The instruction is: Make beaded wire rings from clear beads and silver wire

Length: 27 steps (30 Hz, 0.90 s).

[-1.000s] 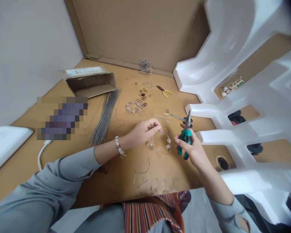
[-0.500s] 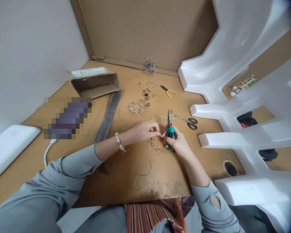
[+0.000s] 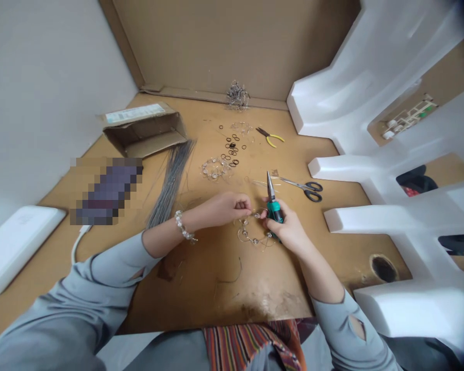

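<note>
My right hand [image 3: 284, 221] is wrapped around long-nose pliers [image 3: 272, 201] with teal and black handles, the jaws pointing away from me. Its fingertips also touch a curved beaded wire [image 3: 255, 240], strung with clear beads, which hangs between my two hands. My left hand [image 3: 234, 207] is closed, thumb and fingertips pinched at the upper end of that wire beside a bead. Exactly how the fingers grip the thin wire is hard to see. A beaded bracelet [image 3: 184, 226] circles my left wrist.
Scissors [image 3: 301, 187] and yellow-handled pliers [image 3: 269, 137] lie at right. Beyond my hands are a finished-looking beaded ring [image 3: 215, 168], dark small rings [image 3: 232, 149] and a wire tangle [image 3: 237, 96]. Left are a wire bundle [image 3: 171, 180], cardboard box [image 3: 145, 131] and white power bank [image 3: 23, 242].
My left hand has drawn slightly left, away from the bead and my right hand. The pliers stay in my right hand. The view has shifted a little.
</note>
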Motion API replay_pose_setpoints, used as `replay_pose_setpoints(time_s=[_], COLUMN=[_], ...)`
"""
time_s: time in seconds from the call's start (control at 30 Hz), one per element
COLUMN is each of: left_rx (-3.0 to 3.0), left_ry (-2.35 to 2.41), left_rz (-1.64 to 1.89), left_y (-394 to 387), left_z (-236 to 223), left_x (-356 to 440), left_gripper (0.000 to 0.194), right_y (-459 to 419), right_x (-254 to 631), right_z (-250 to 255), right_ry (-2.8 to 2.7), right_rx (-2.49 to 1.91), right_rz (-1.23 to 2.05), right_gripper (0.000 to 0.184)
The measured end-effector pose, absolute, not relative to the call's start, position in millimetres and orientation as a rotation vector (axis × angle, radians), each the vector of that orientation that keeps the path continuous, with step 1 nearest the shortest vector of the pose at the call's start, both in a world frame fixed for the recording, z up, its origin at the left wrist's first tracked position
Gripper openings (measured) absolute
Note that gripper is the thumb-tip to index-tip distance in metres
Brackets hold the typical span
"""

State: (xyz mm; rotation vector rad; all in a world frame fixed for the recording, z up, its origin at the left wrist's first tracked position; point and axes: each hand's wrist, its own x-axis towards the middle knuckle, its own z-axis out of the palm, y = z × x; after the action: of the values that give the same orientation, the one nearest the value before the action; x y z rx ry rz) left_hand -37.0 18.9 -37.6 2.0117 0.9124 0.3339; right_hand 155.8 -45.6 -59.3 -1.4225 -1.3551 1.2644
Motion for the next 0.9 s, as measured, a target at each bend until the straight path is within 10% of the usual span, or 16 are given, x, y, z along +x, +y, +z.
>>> replay_pose_setpoints(time_s=[0.9], left_rx=[1.65], left_ry=[1.01], left_rz=[0.524], left_y=[12], left_z=[-53], left_x=[-29], left_gripper=[0.01], right_y=[-56], right_x=[140], right_z=[-55], right_ry=[-1.301], right_rx=[-1.419], right_rz=[1.228], right_gripper=[0.046])
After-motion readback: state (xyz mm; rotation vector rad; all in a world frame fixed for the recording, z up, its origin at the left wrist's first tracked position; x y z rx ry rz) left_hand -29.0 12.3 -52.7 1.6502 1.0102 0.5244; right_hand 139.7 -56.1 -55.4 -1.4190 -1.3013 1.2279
